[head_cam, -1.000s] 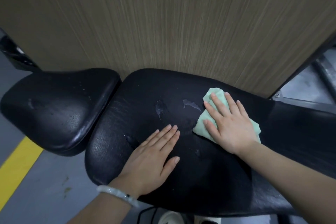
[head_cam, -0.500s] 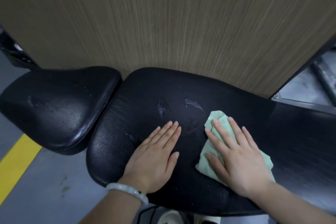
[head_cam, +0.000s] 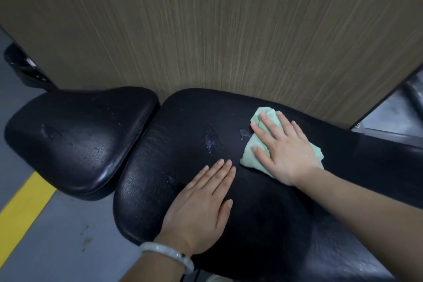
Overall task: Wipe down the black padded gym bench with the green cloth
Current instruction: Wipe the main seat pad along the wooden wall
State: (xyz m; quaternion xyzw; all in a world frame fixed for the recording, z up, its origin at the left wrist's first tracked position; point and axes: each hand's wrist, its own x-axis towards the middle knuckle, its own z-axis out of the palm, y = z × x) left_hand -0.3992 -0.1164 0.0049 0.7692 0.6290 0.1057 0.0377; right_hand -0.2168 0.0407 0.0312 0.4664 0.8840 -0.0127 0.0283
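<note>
The black padded bench runs across the view, a long back pad on the right and a separate seat pad on the left. Wet smears and droplets show near the long pad's middle. My right hand presses flat on the light green cloth, which lies on the pad's far side close to the wall. My left hand rests flat on the pad's near part, fingers straight and together, a pale bracelet on its wrist.
A wood-grain wall panel stands right behind the bench. Grey floor with a yellow stripe lies at lower left. Metal frame parts show at the right edge, and a dark fitting at the far left.
My right hand slid the cloth toward me over the pad, then pushed it back out toward the wall. My left hand stayed planted on the pad.
</note>
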